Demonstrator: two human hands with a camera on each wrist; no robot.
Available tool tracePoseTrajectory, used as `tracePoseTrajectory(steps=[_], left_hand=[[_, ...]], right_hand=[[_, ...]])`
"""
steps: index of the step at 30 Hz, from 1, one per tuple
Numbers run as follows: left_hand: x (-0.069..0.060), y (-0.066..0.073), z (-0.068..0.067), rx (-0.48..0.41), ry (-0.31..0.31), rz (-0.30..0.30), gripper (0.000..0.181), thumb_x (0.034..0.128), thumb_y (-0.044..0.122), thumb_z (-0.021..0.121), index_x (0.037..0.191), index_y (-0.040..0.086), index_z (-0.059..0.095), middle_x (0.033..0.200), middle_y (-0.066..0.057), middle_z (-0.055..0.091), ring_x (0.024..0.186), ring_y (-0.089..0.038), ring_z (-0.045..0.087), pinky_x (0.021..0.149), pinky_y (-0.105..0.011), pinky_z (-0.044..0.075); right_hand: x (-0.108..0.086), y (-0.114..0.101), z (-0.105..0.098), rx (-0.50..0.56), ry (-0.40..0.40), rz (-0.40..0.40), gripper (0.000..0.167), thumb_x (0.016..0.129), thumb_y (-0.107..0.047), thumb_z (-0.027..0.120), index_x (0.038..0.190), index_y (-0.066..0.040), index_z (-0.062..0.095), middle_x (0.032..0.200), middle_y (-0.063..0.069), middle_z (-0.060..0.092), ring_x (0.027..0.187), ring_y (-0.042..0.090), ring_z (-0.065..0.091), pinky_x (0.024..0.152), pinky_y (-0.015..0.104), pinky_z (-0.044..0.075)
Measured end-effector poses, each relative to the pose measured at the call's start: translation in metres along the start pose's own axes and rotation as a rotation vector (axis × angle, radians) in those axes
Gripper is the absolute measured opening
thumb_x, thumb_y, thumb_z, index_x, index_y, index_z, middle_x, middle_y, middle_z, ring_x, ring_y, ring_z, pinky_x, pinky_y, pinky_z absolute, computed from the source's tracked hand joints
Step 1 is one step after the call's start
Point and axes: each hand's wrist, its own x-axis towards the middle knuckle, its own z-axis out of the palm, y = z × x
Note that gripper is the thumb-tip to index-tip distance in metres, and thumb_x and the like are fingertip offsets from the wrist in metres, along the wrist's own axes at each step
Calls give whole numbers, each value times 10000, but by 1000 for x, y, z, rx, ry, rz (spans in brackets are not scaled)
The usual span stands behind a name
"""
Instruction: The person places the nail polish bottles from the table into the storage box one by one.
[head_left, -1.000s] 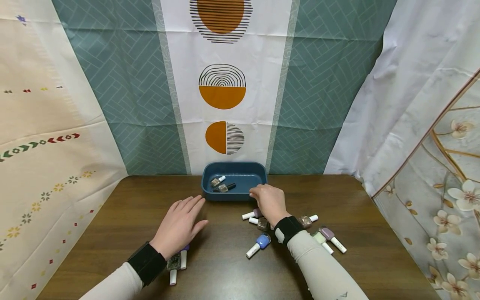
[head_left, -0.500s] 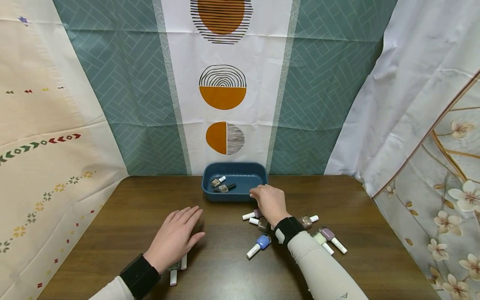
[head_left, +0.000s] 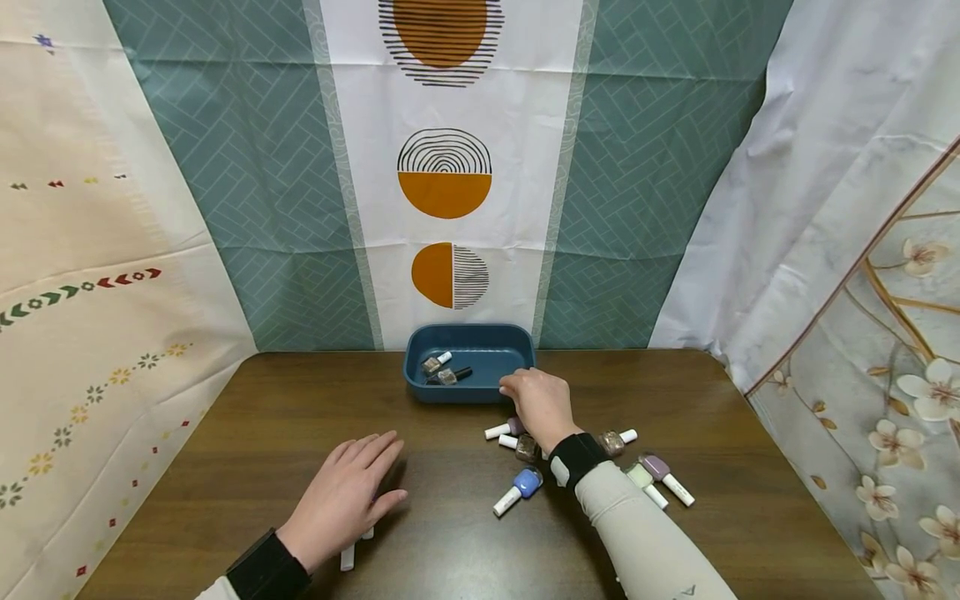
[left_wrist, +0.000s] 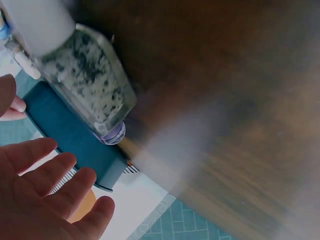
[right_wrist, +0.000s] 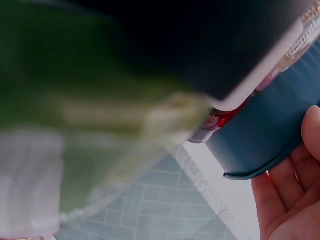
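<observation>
Left hand [head_left: 337, 504], loosely spread, has pulled back over a white-capped, black-speckled glass bottle [left_wrist: 87, 75], so the dark-blue rectangular tray [head_left: 457, 395] ahead apparently rests with the right hand [head_left: 538, 406] alone, pinching its edge.

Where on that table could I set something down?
The table looks bare left of the left hand, between that hand and the blue bottle, and right of the blue tray. It's crowded around the right wristband, with nail-polish bottles; white caps show by the left hand.
</observation>
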Motion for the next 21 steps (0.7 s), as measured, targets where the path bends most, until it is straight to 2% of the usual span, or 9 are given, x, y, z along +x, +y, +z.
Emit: tracePoseTrajectory(steps=[7,15,21], left_hand=[[-12,0,0,-44,-48,-10,737,1013,507,795,1575,71,598,1616,-150,562,1421,-368,581,1194,-647,395],[-23,-2,2,-20,-19,35,746,994,547,800,1543,72,628,1583,-146,589,1380,-350,607,1159,-621,433],[-27,-3,1,-9,-22,40,747,975,532,827,1529,68,637,1563,-148,604,1362,-350,619,1145,-627,442]], right_hand=[[0,0,1,2,1,1,102,1013,-236,807,1067,-190,879,921,-30,788,829,192,750,671,406,604],[0,0,1,13,12,-1,82,1003,-218,822,1060,-193,876,923,-31,788,836,194,750,675,412,606],[0,1,2,10,6,0,100,1016,-240,803,1068,-193,875,928,-31,789,842,192,751,688,409,609]])
